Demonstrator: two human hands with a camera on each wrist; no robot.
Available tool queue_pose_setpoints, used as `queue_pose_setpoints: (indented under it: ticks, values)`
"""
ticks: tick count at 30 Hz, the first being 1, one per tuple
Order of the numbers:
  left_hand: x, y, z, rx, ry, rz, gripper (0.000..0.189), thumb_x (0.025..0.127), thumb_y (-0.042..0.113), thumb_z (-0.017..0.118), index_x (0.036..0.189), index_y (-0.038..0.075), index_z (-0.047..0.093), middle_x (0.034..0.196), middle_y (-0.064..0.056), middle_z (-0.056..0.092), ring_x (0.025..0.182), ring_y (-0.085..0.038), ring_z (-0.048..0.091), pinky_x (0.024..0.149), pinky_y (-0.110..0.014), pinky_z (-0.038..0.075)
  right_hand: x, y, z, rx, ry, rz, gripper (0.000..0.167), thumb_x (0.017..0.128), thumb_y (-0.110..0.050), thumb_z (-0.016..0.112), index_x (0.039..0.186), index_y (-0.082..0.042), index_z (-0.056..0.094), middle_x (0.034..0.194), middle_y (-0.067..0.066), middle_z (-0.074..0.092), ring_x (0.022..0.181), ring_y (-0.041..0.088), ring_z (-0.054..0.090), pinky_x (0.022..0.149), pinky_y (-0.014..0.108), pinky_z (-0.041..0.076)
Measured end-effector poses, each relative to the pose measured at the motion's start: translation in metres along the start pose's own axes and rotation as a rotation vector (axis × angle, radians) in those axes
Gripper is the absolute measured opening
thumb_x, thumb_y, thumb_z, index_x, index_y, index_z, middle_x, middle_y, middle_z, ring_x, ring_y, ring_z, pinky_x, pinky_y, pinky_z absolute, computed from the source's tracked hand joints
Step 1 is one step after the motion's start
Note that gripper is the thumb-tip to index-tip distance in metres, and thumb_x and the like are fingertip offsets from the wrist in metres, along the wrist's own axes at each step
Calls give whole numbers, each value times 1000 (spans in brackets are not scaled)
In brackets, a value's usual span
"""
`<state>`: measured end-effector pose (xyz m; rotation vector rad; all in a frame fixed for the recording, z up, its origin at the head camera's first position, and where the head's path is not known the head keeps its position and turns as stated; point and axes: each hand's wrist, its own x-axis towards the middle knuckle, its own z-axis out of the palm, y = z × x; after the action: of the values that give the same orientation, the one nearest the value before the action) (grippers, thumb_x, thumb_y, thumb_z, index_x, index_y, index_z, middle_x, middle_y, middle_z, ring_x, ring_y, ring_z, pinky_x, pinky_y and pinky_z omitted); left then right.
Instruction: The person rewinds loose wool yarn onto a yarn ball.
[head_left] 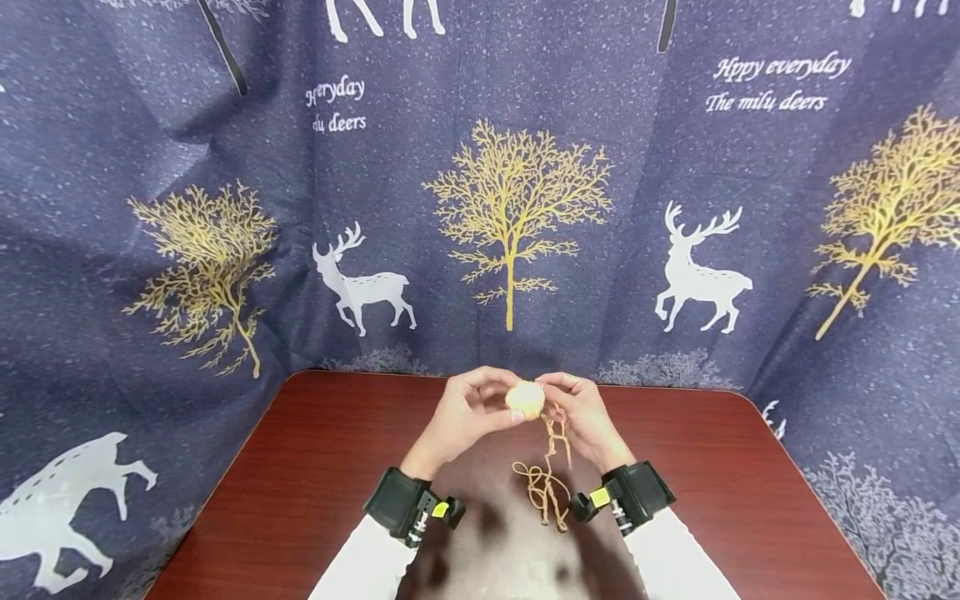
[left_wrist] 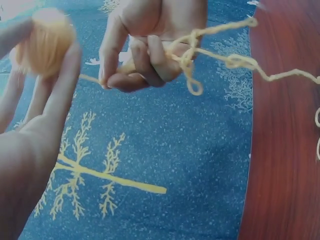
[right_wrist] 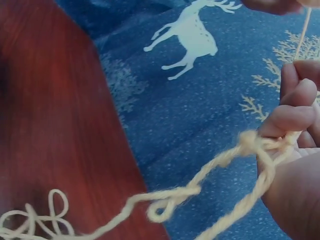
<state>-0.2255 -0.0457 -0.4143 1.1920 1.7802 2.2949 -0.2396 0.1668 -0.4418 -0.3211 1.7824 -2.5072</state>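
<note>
A small ball of pale yellow yarn (head_left: 525, 400) is held up above the table by my left hand (head_left: 470, 412), its thumb and fingers curved round it. In the left wrist view the wound strands of the yarn ball (left_wrist: 47, 44) show between the fingers. Just to the right, my right hand (head_left: 587, 417) pinches the strand that runs from the ball. Its other fingers curl over a twisted, looped stretch of yarn (right_wrist: 250, 145) across the palm. From there the loose yarn (head_left: 546, 492) hangs down to the tabletop in tangled loops.
The reddish-brown table (head_left: 322, 467) has rounded far corners. Behind it hangs a dark blue cloth (head_left: 525, 100) printed with white deer and golden trees. Each wrist wears a black strap with a small camera, the left strap (head_left: 397, 504) and the right strap (head_left: 637, 496).
</note>
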Motion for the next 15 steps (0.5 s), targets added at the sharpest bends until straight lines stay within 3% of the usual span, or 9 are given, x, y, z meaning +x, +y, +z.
queue_pose_setpoints:
  ticks: [4,8,11,15]
  values:
    - [4,-2,1,-20,167,25,40,79,-16,74,114,-17,56,120,-21,67,106,-17,68,92,-37,58,-4,7,1,-38,-18,23,15,95,0,65,90,-11,75,76,0,65,53,6,44,49,16,41]
    - [9,-7,1,53,335,52,39,78,-17,74,114,-16,57,116,-24,67,102,-18,68,90,-35,59,-11,9,5,-169,-12,10,3,92,-3,70,92,-2,73,81,3,69,53,7,43,47,17,37]
    - [11,-11,-1,183,416,64,37,79,-13,77,112,-13,61,111,-25,67,99,-24,69,87,-36,60,-16,8,8,-352,-10,-37,4,90,-2,72,92,0,72,81,4,70,54,8,48,48,17,39]
    - [9,-22,-5,414,436,34,35,80,-5,81,112,-5,67,107,-20,68,96,-31,69,85,-39,61,-21,5,10,-592,-44,-165,4,86,1,73,89,-1,73,77,11,71,53,8,53,47,20,45]
